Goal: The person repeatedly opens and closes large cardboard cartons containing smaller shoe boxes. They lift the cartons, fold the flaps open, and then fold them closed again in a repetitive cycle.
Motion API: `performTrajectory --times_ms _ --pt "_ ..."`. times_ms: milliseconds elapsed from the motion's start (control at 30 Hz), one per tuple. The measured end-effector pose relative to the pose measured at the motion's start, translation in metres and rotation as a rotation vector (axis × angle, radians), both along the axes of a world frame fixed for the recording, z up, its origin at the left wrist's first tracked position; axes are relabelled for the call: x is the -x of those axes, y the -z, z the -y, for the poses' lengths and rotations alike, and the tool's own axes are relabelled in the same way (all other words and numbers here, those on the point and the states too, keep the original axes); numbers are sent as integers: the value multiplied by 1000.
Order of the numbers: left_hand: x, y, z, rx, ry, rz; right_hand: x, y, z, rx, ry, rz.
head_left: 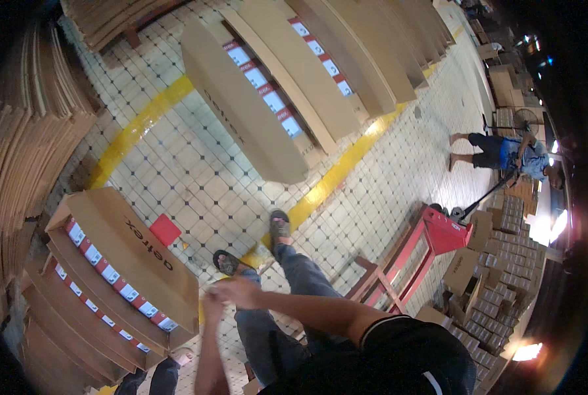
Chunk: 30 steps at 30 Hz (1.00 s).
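Observation:
My right hand and my left hand meet in front of my legs, close together and seemingly touching. Their fingers are blurred and partly hide one another, so I cannot make out whether anything is between them. Just left of them is the near corner of an open brown carton. A row of red-and-white packs shows along its inside. Behind that carton stand more open cartons, one with a similar row of packs.
More open cartons with packs line the far side. Flattened cardboard is stacked at left. A red square lies on the tiles beside a yellow floor line. At right, a person holds a red pallet jack's handle near stacked boxes.

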<state>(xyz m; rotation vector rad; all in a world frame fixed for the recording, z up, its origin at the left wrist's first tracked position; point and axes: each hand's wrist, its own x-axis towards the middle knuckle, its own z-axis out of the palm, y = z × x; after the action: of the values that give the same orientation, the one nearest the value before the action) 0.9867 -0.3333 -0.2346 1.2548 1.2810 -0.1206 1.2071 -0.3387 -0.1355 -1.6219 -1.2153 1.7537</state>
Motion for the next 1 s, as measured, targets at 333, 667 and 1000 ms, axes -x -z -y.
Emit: performTrajectory --times_ms 333,667,1000 --pt "-347 -75 58 25 -94 -90 -355 75 47 -231 491 1375" --pt "-494 23 6 -521 -469 -187 -523 101 57 38 236 731" --pt "-466 -167 -227 -1145 -269 -384 -555 -75 -145 -920 232 1093"
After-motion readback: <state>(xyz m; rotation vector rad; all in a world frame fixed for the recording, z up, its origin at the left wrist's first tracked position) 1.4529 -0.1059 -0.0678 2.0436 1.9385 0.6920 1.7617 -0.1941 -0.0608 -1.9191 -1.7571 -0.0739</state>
